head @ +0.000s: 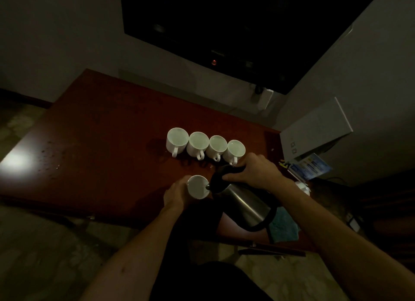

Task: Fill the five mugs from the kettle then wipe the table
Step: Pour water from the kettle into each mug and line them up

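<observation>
Dark screen (224,20): wall-mounted above the table's far edge, one small red light at its lower rim.

Table (94,130): reddish-brown wood, glossy, with scattered droplets and a bright glare patch at its left end.

White box (314,130): standing off the table's right end, a blue printed packet (311,168) just in front of it.

Kettle (244,205): stainless steel body, black lid and handle, tipped steeply with its spout over the near mug. Right hand (256,174) grips the black handle, fingers wrapped round it.

Teal cloth (284,227): lying at the near right edge of the table, partly hidden behind the kettle.

Row of four white mugs (205,144): side by side mid-table, rims touching or nearly so, handles toward the person, each holding liquid.

Fifth white mug (198,187): standing alone nearer the person, under the spout. Left hand (176,194) holds its left side, fingers curved against the wall.
</observation>
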`<state>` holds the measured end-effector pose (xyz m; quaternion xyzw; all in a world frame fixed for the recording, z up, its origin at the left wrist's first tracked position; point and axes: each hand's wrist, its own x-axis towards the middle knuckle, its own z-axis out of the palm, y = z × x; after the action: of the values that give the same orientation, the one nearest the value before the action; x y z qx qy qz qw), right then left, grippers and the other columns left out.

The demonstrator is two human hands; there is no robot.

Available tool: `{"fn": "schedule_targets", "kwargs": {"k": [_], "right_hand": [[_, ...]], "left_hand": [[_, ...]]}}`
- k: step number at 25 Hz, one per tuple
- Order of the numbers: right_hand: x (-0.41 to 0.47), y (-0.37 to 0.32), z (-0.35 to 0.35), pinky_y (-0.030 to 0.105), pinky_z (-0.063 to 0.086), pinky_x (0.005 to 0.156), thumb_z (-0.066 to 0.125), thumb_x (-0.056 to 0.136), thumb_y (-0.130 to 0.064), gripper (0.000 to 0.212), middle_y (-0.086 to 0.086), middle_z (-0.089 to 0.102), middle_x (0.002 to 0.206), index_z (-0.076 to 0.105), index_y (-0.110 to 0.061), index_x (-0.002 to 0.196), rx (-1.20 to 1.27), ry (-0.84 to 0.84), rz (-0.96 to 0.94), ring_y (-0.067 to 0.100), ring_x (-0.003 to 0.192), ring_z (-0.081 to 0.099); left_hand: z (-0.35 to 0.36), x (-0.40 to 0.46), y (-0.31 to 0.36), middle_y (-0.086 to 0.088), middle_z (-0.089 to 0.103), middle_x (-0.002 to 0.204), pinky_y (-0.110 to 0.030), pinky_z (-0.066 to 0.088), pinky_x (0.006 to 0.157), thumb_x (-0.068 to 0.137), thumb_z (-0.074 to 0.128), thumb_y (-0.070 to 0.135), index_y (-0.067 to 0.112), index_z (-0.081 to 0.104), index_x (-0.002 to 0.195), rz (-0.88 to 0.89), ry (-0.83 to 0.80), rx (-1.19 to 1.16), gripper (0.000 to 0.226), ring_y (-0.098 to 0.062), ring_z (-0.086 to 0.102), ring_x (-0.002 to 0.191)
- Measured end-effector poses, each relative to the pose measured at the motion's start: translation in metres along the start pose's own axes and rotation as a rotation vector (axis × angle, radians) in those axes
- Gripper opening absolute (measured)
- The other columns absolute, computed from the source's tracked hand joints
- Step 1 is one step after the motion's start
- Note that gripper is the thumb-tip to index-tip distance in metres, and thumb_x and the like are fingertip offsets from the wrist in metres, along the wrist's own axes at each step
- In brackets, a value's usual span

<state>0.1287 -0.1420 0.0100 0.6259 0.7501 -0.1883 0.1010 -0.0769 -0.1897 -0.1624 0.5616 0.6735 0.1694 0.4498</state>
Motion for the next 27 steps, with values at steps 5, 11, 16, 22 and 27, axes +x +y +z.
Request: {"fn": "schedule_targets", "kwargs": {"k": [5,11,16,22,27], "right_hand": [[0.0010,-0.0008,-0.0005,0.033,0.060,0.067,0.055,0.053,-0.093,0.089,-0.007,0.070,0.087,0.071,-0.024,0.106,-0.007,0.008,0.006,0.010,0.077,0.067],[0.0007,-0.0014,-0.0001,0.036,0.063,0.069,0.056,0.053,-0.093,0.087,-0.008,0.071,0.086,0.070,-0.025,0.105,-0.017,-0.004,0.021,0.009,0.075,0.068],[0.0006,-0.0023,-0.0001,0.035,0.063,0.069,0.064,0.063,-0.086,0.076,-0.007,0.071,0.087,0.070,-0.024,0.106,-0.034,-0.020,0.036,0.009,0.075,0.069],[-0.0004,-0.0050,-0.0002,0.031,0.061,0.065,0.068,0.069,-0.081,0.070,-0.005,0.071,0.084,0.072,-0.021,0.106,-0.045,-0.014,0.030,0.010,0.072,0.069],[-0.0007,-0.0060,0.0007,0.037,0.064,0.071,0.068,0.068,-0.081,0.068,-0.006,0.073,0.083,0.074,-0.022,0.102,-0.041,-0.002,0.015,0.009,0.072,0.069]], "left_hand": [[-0.0004,-0.0011,-0.0003,0.005,0.063,0.127,-0.044,0.050,0.097,0.068,0.086,0.044,0.033,0.051,0.132,-0.002,-0.002,-0.005,0.074,-0.021,0.059,0.119],[-0.0011,-0.0014,0.0013,0.003,0.062,0.128,-0.045,0.047,0.100,0.069,0.085,0.044,0.030,0.051,0.133,0.002,-0.007,-0.032,0.074,-0.022,0.058,0.121],[-0.0014,-0.0015,0.0011,0.001,0.063,0.128,-0.044,0.048,0.100,0.069,0.085,0.044,0.028,0.051,0.134,0.001,-0.009,-0.041,0.074,-0.023,0.058,0.122],[-0.0024,-0.0041,0.0026,0.001,0.063,0.128,-0.045,0.048,0.099,0.071,0.084,0.042,0.027,0.052,0.134,0.014,0.008,-0.041,0.073,-0.024,0.058,0.121],[-0.0031,-0.0042,0.0041,0.001,0.063,0.128,-0.045,0.047,0.100,0.070,0.084,0.044,0.028,0.050,0.134,0.008,-0.009,-0.027,0.073,-0.024,0.058,0.121]]}}
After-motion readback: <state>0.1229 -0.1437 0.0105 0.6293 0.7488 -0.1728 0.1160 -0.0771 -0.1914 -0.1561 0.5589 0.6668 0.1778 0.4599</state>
